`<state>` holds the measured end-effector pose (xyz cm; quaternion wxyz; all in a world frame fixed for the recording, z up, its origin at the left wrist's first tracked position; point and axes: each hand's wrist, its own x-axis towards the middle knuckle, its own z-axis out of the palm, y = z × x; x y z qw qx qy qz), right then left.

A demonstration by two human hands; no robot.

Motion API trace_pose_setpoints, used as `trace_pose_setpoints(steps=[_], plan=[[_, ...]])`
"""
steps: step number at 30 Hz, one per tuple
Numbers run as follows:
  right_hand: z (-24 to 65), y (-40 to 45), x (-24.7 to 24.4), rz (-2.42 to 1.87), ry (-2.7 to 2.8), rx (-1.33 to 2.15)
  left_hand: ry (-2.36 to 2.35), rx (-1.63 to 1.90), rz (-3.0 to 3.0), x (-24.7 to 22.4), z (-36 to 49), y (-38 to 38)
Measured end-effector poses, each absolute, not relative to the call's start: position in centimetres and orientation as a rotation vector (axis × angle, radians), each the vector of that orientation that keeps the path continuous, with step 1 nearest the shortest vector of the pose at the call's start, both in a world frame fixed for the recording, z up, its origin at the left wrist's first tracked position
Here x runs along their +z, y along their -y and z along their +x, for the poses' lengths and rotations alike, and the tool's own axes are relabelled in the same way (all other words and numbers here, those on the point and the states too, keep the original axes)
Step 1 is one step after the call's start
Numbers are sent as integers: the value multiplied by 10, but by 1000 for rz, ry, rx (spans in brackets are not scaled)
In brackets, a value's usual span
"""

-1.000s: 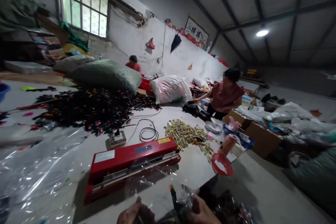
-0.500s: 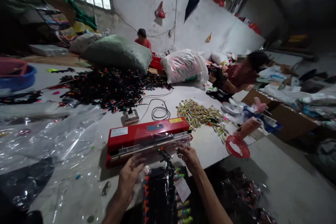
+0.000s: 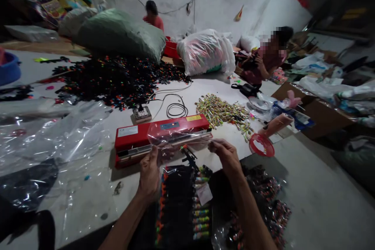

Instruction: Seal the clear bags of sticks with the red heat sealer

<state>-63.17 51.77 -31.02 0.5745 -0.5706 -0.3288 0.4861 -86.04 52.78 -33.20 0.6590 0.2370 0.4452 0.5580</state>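
At the near edge of the work table (image 3: 234, 152), head view: the left hand (image 3: 150, 175) and right hand (image 3: 225, 156) are each nearly closed, pinching opposite sides of a clear plastic bag (image 3: 178, 134). Its stretched mouth lies across the front of a red heat sealer (image 3: 129, 142), touching it. Below the hands, the bag's lower part holds rows of black-backed candy packs (image 3: 178, 203). Wrapped sweets (image 3: 221, 113) lie heaped beyond the sealer, and a co-worker (image 3: 271, 56) sits farther right.
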Motion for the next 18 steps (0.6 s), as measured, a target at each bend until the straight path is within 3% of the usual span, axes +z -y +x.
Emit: trace_pose_setpoints(steps=[8, 13, 18], plan=[[-615, -457, -196, -1488, 1176, 574, -750, 1128, 898, -277, -840, -503], [-624, -423, -154, -1679, 1833, 827, -662, 1122, 930, -264, -821, -498], [-607, -395, -160, -1735, 2009, 956, -643, 1046, 824, -250, -806, -491]])
